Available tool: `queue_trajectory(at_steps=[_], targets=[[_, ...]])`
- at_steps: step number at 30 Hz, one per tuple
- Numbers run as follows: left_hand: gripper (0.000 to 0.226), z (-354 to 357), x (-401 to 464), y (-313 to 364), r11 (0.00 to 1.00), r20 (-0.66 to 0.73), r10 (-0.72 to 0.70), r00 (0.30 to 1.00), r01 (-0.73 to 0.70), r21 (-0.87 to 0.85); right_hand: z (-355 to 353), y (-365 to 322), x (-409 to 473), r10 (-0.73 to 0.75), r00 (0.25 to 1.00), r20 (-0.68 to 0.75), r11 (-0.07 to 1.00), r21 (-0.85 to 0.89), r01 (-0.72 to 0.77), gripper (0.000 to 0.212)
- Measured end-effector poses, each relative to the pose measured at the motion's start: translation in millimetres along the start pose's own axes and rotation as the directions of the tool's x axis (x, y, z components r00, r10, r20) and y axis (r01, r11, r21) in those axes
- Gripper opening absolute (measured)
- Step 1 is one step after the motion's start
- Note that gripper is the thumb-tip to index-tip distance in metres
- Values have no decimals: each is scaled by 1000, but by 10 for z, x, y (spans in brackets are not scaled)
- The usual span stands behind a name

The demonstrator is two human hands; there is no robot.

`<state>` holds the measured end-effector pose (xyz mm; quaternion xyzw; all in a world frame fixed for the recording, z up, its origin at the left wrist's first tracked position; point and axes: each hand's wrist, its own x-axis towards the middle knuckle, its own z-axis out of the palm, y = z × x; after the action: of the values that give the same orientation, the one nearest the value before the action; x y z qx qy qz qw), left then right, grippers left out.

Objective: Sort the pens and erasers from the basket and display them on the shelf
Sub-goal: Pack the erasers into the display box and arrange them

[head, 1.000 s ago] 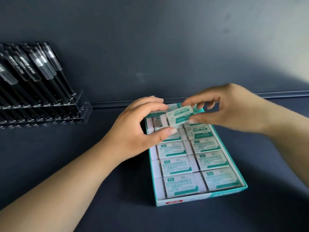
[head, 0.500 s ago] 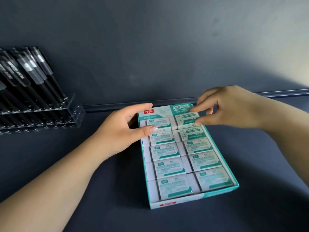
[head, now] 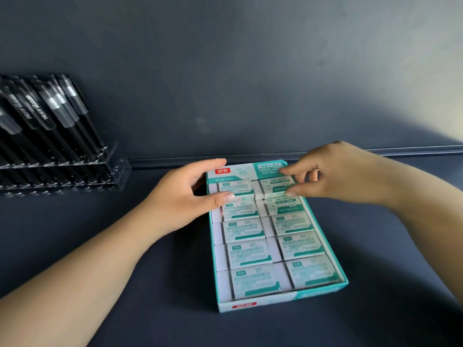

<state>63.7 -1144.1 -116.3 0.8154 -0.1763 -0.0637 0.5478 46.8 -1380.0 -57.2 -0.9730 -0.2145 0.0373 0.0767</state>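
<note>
A teal and white eraser box [head: 323, 295] lies open on the dark shelf, filled with two columns of wrapped erasers [head: 248, 254]. My right hand [head: 335, 174] pinches the far right eraser [head: 275, 187] between thumb and forefinger; that eraser sits in its slot at the box's back row. My left hand [head: 185, 196] grips the box's far left corner, thumb lying across the erasers there. Black pens [head: 57, 113] stand in a clear acrylic rack [head: 112, 166] at the far left.
The dark blue shelf surface [head: 375, 246] stretches around the box, with a back wall and a thin rail [head: 413, 149] behind it. The basket is out of view.
My right hand has lowered the eraser from above the box into the back right slot. My left hand has shifted to hold the box's far left corner.
</note>
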Motion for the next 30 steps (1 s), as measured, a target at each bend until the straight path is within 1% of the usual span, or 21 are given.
queue_trajectory(at_steps=[4,6,9,11,12,13,14,16,18,19,21,23,27,29,30], targets=[[58,12,-27,50,1000,0,-8,1000,8,5,57,-39,6,29,998,-62,998,59,-25,33],[61,26,-23,69,1000,-2,-22,1000,22,11,64,-56,-9,42,997,-64,998,40,-40,34],[64,50,-134,184,999,-59,-47,997,47,-8,57,-132,-103,52,996,-79,998,-17,-54,34],[54,57,-258,311,999,-98,-44,994,41,-28,1,-220,-172,54,987,-149,997,-44,-61,27],[47,61,-320,359,999,-105,-38,994,37,-11,-8,-266,-208,55,981,-185,997,-36,-63,25],[39,-55,-523,443,999,-130,-4,991,8,34,-42,-458,-250,25,971,-236,998,-46,-37,25],[30,-91,-619,492,997,-121,18,992,-10,73,-62,-544,-279,25,965,-261,998,-46,-38,27],[17,-227,-856,597,989,-125,60,990,-42,139,-103,-759,-341,-27,941,-337,999,-37,15,25],[15,-549,-1280,626,984,-203,96,974,-62,169,-72,-1207,-362,-104,916,-387,993,14,119,23],[16,-740,-1505,598,980,-241,104,965,-58,191,-43,-1469,-350,-134,912,-387,984,58,169,22],[17,-1038,-1826,500,969,-299,103,949,-28,245,15,-1887,-324,-177,924,-339,963,133,233,22],[17,-1365,-2131,331,949,-362,81,929,39,313,132,-2299,-214,-228,930,-288,942,177,285,20],[17,-1923,-2538,-34,863,-428,65,901,165,478,361,-2968,74,-276,939,-206,913,250,323,16],[13,-2137,-2641,-170,820,-445,81,892,195,538,469,-3219,236,-256,946,-200,894,323,311,14],[19,-2220,-2658,-237,800,-442,83,893,205,564,509,-3313,307,-241,951,-193,881,367,298,17]])
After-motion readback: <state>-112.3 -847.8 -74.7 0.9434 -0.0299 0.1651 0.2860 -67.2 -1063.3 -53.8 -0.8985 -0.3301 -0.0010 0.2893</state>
